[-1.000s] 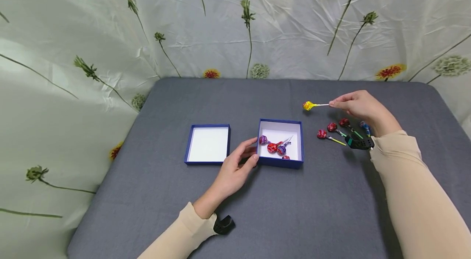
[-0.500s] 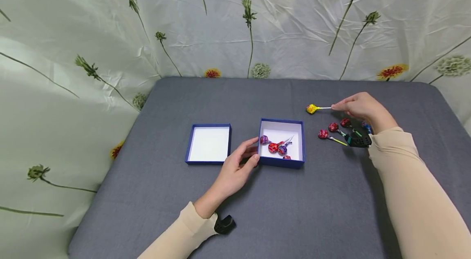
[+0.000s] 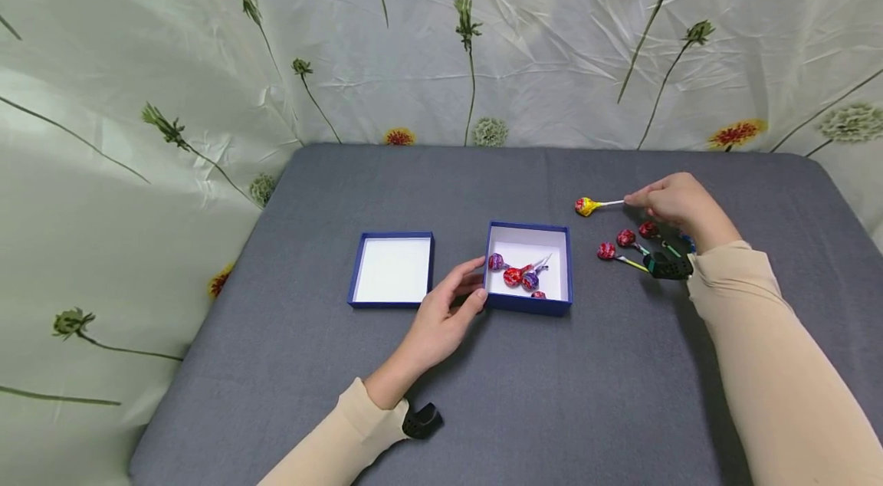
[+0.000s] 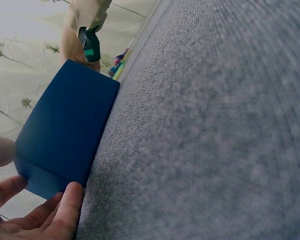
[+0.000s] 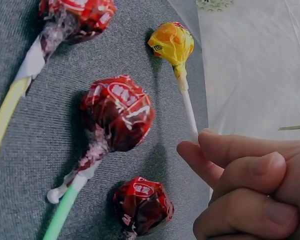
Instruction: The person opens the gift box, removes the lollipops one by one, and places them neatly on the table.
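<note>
My right hand pinches the end of a white stick between thumb and fingertip. On that stick is a yellow-and-red wrapped lollipop, its head low at the table surface in the right wrist view. My left hand rests its fingers against the left side of a blue box, thumb at the front left corner. Inside the white-lined box lie several red and purple lollipops. In the left wrist view, the fingertips touch the box's lower side wall.
A blue-rimmed, white-lined lid lies left of the box. Below my right hand are red lollipops with coloured sticks, and a blue-wrapped one partly hidden by the wrist. A floral curtain hangs behind the grey table.
My right hand has lowered the yellow lollipop slightly down and to the right, towards the table, and its head has turned to show more red. The left hand stays at the box.
</note>
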The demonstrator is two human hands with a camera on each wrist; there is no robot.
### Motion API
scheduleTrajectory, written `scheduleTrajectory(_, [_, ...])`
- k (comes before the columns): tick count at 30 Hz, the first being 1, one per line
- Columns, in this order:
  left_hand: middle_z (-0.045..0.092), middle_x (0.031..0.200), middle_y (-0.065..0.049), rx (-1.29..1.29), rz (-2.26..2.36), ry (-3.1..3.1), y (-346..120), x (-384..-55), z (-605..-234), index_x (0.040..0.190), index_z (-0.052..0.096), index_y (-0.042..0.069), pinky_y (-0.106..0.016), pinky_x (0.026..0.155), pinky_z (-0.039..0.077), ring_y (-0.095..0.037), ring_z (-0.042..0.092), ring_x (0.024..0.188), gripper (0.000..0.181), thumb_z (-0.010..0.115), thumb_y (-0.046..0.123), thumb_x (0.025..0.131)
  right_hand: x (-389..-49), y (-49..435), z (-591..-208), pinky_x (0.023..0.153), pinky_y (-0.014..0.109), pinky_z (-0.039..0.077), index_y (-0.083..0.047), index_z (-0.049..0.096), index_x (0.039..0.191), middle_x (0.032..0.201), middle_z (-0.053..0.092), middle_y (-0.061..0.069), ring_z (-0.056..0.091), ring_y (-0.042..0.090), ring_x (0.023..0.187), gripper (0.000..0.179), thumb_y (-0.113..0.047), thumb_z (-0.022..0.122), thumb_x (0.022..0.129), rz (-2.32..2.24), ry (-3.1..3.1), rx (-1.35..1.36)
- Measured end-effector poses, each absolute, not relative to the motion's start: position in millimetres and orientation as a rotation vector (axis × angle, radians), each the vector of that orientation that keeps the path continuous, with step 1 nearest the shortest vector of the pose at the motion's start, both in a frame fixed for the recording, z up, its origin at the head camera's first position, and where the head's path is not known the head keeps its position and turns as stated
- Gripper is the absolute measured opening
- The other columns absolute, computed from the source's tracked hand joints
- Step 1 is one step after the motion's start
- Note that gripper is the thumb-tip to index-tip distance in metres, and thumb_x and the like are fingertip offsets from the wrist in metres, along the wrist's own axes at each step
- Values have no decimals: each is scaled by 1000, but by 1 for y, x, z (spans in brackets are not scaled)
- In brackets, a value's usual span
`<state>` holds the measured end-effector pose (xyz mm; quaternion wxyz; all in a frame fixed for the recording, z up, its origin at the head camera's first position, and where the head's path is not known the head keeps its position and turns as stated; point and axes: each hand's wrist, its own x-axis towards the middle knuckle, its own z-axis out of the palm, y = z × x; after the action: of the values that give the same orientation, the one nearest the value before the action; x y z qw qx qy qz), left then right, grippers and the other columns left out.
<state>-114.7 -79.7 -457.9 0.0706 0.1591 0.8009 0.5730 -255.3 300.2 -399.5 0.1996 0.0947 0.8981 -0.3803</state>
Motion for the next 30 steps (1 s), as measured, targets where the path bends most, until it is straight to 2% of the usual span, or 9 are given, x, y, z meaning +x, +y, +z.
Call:
scheduleTrajectory(6, [59,142,-4,452,1705,2406,-80,-114,-458,149,46,24,-24,91,57,-16,61,123,45,54,26,104,-253,300,-400,49,31,31,2,66,111,53,50,-10,38,9,50,44,-40,63,97,-1068,2501,256])
scheduleTrajectory(14, [59,142,-1,436,1698,2401,-80,-114,-457,148,47,27,-24,91,56,-13,60,122,45,54,28,105,-251,302,-399,52,32,33,4,63,121,57,54,-10,41,9,52,52,-42,64,96,-1058,2488,285])
scheduleTrajectory(22, [59,141,-2,447,1699,2408,-80,-115,-458,148,47,27,-23,90,56,-13,61,122,44,54,27,105,-251,303,-398,52,32,34,4,64,119,55,52,-9,41,10,52,53,-44,63,96,-1042,2539,244])
scheduleTrajectory(30, [59,141,-2,448,1701,2404,-80,-115,-459,148,47,26,-23,90,57,-14,61,122,44,54,28,105,-249,300,-392,52,33,34,4,63,125,56,51,-9,41,10,53,56,-44,62,97,-1062,2551,231])
